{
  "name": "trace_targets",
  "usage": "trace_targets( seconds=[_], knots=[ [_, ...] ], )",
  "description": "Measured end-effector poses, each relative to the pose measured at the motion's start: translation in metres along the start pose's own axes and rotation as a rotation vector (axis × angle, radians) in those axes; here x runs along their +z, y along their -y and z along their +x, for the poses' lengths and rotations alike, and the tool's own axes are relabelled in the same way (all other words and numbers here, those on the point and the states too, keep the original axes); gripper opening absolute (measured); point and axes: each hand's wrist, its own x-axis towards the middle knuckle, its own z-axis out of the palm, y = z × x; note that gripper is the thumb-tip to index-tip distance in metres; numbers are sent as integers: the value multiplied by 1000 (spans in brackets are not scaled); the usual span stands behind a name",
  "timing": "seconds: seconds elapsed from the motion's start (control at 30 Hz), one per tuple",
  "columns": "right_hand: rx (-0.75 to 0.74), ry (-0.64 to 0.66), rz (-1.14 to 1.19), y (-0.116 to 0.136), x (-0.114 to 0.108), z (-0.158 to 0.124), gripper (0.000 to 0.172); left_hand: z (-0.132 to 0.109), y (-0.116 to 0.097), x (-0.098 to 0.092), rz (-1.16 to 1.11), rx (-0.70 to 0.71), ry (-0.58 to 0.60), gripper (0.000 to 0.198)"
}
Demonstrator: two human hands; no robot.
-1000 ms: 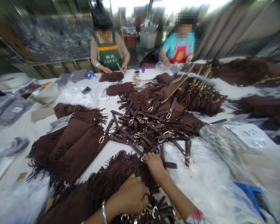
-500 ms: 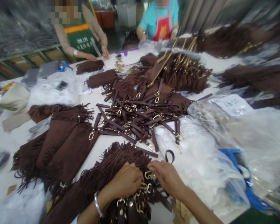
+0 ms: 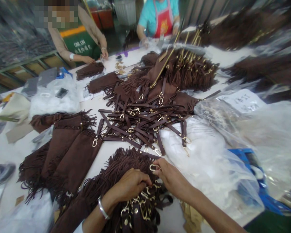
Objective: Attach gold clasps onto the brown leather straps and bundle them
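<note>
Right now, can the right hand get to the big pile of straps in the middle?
Probably yes: the right hand is close to the strap pile, and nothing seems to block the way, though it's holding a gold clip.

Left grip [image 3: 131, 185] curls downward; right grip [image 3: 171, 176] pinches.

from here, the fringed brown pouches [image 3: 65, 155] at left look matt and suede-like; the straps [image 3: 123, 136] mid-frame, smooth like leather. gold-toned metal clips [image 3: 143, 207] gleam at lower centre; the plastic bag [image 3: 278, 129] at right is glossy, crinkled.
</note>
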Motion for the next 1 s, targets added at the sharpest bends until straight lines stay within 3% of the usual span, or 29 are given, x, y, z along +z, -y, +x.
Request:
trace_targets(
  seconds=[0.2,0.37,0.53,0.7,0.9,1.0],
  knots=[
    [305,90,503,-33,38,-19,19,1,2,5,10,-36,-14,25],
    [297,191,676,-35,38,-44,26,2,1,2,40,-8,19,20],
    [218,297,708,-39,34,-45,31,0,-2,-4,59,36,69,23],
    [186,317,740,-34,34,-45,31,3,-6,6,153,-4,70,18],
    [150,164,550,-34,34,-54,28,8,-4,19,206,-22,11,22],
    [149,149,557,-37,36,-54,28,8,-2,19,184,-19,-7,21]
  ],
)
